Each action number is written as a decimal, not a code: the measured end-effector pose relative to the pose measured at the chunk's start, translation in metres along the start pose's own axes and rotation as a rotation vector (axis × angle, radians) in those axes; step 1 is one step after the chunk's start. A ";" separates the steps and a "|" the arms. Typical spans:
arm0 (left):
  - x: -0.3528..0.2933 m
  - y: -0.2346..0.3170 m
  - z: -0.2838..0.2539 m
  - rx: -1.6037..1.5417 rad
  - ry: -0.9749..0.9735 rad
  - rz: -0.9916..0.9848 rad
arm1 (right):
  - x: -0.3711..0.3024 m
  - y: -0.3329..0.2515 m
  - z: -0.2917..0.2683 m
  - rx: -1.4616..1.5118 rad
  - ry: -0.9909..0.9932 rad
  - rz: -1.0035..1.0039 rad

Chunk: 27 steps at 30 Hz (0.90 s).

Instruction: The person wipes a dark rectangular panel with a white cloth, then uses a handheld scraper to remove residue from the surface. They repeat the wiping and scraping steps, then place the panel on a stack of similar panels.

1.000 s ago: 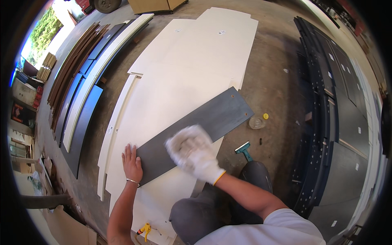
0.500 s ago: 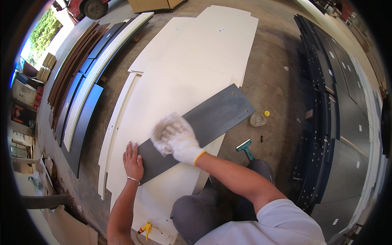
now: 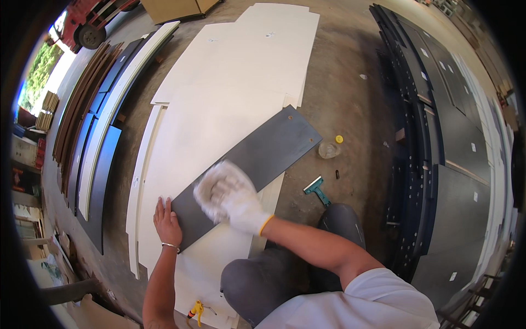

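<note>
Concrete workshop floor (image 3: 350, 104), seen from above. Large white boards (image 3: 219, 115) lie flat across its middle. Dark and brown panels (image 3: 93, 137) lie in a row along its left side; black panels (image 3: 438, 137) along its right. On bare concrete just right of the white boards: a clear round container (image 3: 329, 149), a yellow cap (image 3: 339, 139), a teal-handled scraper (image 3: 317, 189).

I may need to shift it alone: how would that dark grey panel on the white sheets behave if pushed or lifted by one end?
The dark grey panel looks flat, thin and straight-edged, so probably stiff. Lying on smooth white sheets, it would likely slide; the left hand rests at its end. Being long, it could swing or sag when lifted.
</note>
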State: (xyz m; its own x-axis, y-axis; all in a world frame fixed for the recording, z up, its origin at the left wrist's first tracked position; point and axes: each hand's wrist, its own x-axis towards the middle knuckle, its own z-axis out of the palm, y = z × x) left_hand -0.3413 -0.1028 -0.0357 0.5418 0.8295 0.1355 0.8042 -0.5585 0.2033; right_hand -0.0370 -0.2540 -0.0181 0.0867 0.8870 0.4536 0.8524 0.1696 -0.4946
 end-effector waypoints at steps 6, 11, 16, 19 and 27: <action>-0.002 -0.006 0.003 0.013 0.004 0.036 | -0.030 0.074 -0.083 0.582 0.241 0.593; 0.000 -0.008 0.005 0.043 -0.021 0.026 | -0.048 0.089 -0.104 -0.332 -0.205 0.425; -0.001 -0.011 0.004 0.036 -0.037 0.041 | -0.056 0.094 -0.101 -0.246 0.471 0.619; 0.000 -0.011 0.005 0.040 -0.032 0.037 | -0.060 0.090 -0.099 -0.307 -0.192 0.493; 0.001 -0.007 0.003 0.011 -0.032 0.043 | -0.068 0.117 -0.082 -0.245 -0.061 0.569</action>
State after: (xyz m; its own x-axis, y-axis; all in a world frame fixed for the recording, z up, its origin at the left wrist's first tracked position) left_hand -0.3454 -0.0978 -0.0399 0.5829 0.8047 0.1130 0.7827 -0.5934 0.1877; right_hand 0.0993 -0.3295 -0.0461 0.5383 0.8339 0.1220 0.7758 -0.4337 -0.4584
